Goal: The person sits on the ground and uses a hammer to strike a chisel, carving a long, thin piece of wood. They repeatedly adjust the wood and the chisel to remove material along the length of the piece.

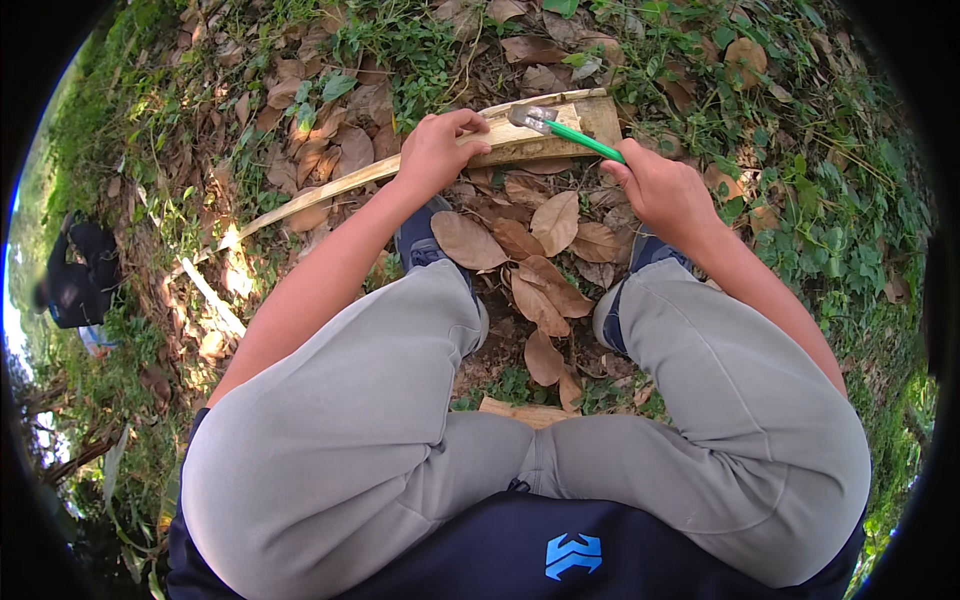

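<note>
Taking twelve o'clock as straight ahead of the seated person, the left hand (435, 155) was near eleven, its fingers and thumb closed around a long strip of pale wood (340, 187). That strip curved from about half past twelve, where it lay over a broader wooden block (605, 122), down toward nine o'clock. The right hand (665, 190), near one o'clock, was clenched around the handle of a green-handled tool (590, 142). The tool slanted toward eleven, its metal head (533, 118) over the strip; whether it touched the wood could not be told.

Dry brown leaves (470, 240) lay between the dark blue shoes (428, 235), and a flat piece of wood (525, 411) showed at six o'clock. A shorter pale stick (212, 298) lay at nine. Farther out at nine was a dark shape (85, 265), too blurred to tell whether it was a bag, or what it held.
</note>
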{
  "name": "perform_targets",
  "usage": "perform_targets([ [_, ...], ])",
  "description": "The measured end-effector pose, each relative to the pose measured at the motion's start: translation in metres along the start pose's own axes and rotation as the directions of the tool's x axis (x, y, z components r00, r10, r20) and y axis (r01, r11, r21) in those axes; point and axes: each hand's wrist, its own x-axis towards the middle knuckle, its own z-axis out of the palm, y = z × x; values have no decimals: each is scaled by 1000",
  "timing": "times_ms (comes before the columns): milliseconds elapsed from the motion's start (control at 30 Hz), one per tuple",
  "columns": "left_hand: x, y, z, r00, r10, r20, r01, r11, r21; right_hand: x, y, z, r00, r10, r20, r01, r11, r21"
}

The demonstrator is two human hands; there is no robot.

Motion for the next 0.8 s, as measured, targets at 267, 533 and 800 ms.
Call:
perform_targets([
  [267,-4,-1,-3,1000,-4,-3,4,1000,12,-1,-19,-27,999,45,-17,-42,991,130],
  [533,-2,2,-2,1000,-9,-1,9,1000,12,-9,-13,3,993,105,61,-112,986,125],
  [800,-2,1,-1,1000,-3,-9,3,1000,2,-6,-13,-2,1000,-20,8,18,985,172],
])
